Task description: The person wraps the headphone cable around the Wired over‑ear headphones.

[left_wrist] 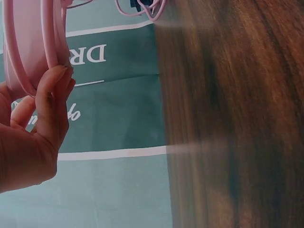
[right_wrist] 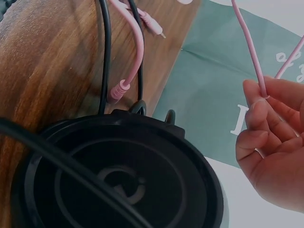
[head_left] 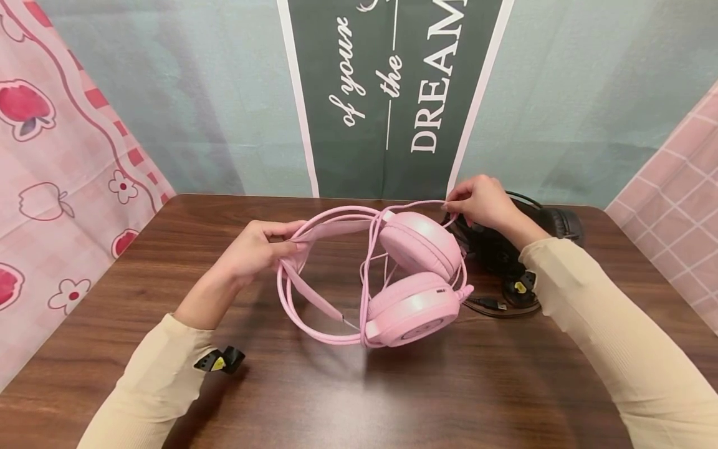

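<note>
Pink headphones [head_left: 412, 318] are held up over the brown table, ear cups toward the right. My left hand [head_left: 260, 252] grips the top of their headband [left_wrist: 28, 42], thumb and fingers on opposite sides. Thin pink cable [head_left: 367, 274] runs around the headband arms beside the ear cups. Beyond the upper cup, my right hand [head_left: 482, 202] pinches a length of this cable; in the right wrist view the cable [right_wrist: 249, 42] bends at the fingertips. A pink plug [right_wrist: 153, 24] with a metal tip lies near black cords in that view.
Black headphones [head_left: 561, 221] lie at the table's back right, partly under my right forearm, with a black cord and USB plug [head_left: 490, 304] beside them. Behind the wooden table [head_left: 314, 399] hangs a blue-green cloth with a dark lettered panel [head_left: 381, 168]. Pink patterned cloth [head_left: 67, 206] borders the left.
</note>
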Tool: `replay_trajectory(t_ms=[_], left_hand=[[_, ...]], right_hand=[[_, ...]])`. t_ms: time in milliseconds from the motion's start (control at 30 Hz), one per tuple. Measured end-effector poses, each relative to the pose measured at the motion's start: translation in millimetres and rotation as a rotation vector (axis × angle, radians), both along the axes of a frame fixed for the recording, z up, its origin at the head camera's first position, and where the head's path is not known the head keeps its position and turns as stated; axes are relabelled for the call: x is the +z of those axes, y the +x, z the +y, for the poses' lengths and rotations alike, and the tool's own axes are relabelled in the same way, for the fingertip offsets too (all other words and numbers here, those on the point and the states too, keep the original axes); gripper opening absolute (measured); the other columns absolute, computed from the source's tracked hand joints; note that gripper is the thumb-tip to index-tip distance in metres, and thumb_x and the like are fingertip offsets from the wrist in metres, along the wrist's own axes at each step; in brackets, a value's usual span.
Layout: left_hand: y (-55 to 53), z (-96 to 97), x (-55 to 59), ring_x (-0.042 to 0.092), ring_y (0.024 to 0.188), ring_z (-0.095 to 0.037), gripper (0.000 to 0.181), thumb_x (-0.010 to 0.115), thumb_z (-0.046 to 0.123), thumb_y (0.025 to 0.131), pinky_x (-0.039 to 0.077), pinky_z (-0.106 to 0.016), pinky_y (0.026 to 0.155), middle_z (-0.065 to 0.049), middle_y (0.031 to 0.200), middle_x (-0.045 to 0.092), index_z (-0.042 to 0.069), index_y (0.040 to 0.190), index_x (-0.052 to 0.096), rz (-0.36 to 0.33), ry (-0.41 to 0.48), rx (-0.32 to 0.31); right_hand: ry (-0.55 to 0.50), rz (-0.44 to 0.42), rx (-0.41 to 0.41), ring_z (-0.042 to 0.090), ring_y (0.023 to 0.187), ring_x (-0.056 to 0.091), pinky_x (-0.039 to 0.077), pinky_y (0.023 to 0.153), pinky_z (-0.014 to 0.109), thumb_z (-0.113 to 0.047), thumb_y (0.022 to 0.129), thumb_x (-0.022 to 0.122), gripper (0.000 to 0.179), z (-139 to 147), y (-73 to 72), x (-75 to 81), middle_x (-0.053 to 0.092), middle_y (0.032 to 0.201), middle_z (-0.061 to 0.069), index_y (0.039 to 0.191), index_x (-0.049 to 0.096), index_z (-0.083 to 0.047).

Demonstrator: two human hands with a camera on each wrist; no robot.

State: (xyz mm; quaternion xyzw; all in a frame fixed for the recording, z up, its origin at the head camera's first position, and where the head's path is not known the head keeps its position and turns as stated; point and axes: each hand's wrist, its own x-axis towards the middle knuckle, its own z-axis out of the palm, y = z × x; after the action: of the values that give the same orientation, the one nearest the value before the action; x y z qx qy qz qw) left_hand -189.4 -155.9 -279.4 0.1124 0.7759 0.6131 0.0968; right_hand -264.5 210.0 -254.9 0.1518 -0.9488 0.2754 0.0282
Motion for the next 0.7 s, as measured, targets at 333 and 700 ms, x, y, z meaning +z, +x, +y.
replay_trajectory(t_ms=[333,700], left_hand=[[-2.9,-3.5,-5.7,0.06,0.061,-0.011,0.049,0.058,-0.004,0.084,0.055,-0.025,0.053,-0.003,0.084,0.063,-0.008,0.13,0.043,-0.094,0.127,0.055],[-4.4,-5.6,-5.3,0.058,0.048,-0.011,0.054,0.055,-0.006,0.084,0.051,-0.023,0.042,-0.003,0.073,0.062,-0.013,0.133,0.034,-0.201,0.252,0.12]], right_hand=[[0.0,-0.06,0.041,0.015,0.041,0.049,0.037,0.041,0.026,-0.007,0.082,0.065,0.007,5,3.2,-2.0,0.062,0.061,0.007,0.081,0.069,-0.002],[0.005,-0.077,0.057,0.017,0.045,0.051,0.04,0.045,0.028,-0.005,0.079,0.065,0.005,11,4.2,-0.3,0.056,0.056,0.003,0.081,0.064,0.0]])
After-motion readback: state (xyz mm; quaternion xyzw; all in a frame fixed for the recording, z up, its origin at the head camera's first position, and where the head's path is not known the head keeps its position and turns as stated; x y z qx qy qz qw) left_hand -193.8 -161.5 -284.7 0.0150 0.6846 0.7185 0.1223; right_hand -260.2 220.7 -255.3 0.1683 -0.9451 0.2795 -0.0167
